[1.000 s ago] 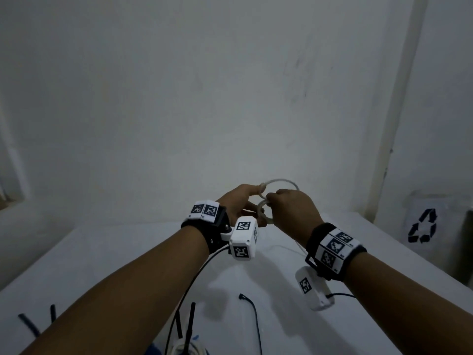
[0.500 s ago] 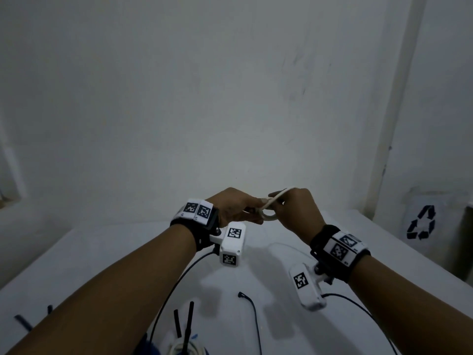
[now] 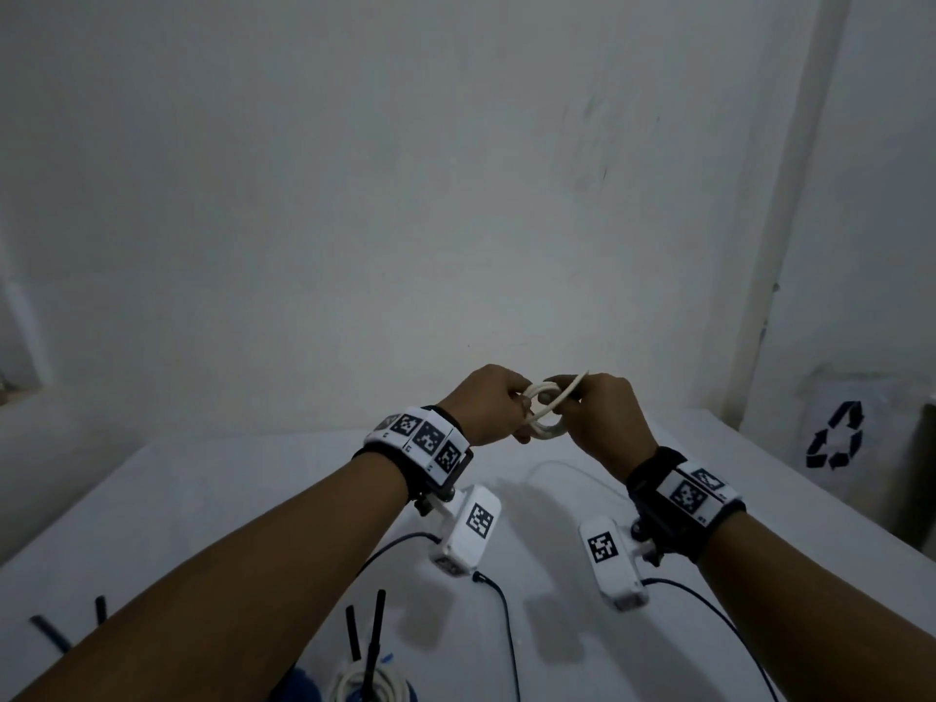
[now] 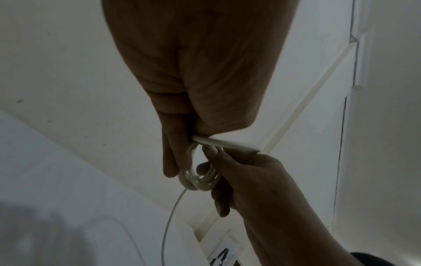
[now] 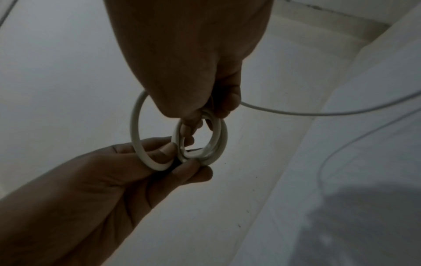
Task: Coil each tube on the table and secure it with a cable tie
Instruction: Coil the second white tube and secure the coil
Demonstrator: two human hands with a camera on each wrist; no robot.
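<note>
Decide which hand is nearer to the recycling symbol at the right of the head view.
Right. The right hand grips the white tube coil on the side toward the recycling symbol; the left hand grips the coil's far side, farther from the symbol.

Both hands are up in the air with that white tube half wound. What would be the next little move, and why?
Probably one more wrap: the right hand brings the slack round onto the coil while the left hand pinches the loops. The tube's tail hangs loose toward the table, so winding isn't finished and no cable tie is on the coil yet.
</note>
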